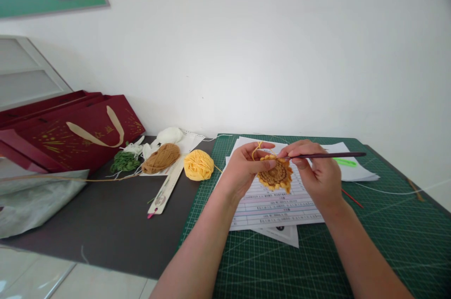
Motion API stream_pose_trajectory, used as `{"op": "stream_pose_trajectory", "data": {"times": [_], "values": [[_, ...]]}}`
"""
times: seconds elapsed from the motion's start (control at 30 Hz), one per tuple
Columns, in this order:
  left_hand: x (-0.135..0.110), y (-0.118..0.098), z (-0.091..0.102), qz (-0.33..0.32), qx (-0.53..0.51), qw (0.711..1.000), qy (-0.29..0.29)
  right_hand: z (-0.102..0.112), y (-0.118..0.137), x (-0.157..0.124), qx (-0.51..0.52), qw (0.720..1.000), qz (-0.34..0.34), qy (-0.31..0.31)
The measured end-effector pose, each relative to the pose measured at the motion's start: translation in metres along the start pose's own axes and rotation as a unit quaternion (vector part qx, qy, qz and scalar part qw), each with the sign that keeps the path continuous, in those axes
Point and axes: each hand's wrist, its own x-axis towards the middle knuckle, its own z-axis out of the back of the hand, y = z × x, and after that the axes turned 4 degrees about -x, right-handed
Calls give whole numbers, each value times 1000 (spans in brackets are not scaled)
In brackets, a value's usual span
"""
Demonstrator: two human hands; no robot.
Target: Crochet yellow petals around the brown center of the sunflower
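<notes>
My left hand (246,167) pinches a round crocheted sunflower (276,177) with a brown centre and yellow petal edging, and a yellow yarn strand (257,149) runs up over its fingers. My right hand (313,172) grips a slim dark crochet hook (331,154) whose tip is hidden at the sunflower's upper edge. Both hands hover above printed papers (275,209). To the left lie a yellow yarn ball (198,165), a brown yarn ball (161,158), a white yarn ball (169,135) and a bundle of green yarn (125,161).
A green gridded cutting mat (387,242) covers the right of the dark table (98,224). Dark red gift bags (81,137) lean at the back left, with a grey-green cloth (31,200) in front. A long pale strip (165,191) and a thin red stick (352,198) lie nearby.
</notes>
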Motion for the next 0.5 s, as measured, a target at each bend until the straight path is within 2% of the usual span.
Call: {"op": "stream_pose_trajectory", "data": {"times": [0.23,0.5], "values": [[0,1,0,-2,-7,1000,-4,2,-1,0,-39,999,28,21],[0,3,-3,-7,-31,999,-14,0,2,3,-98,990,94,31]]}}
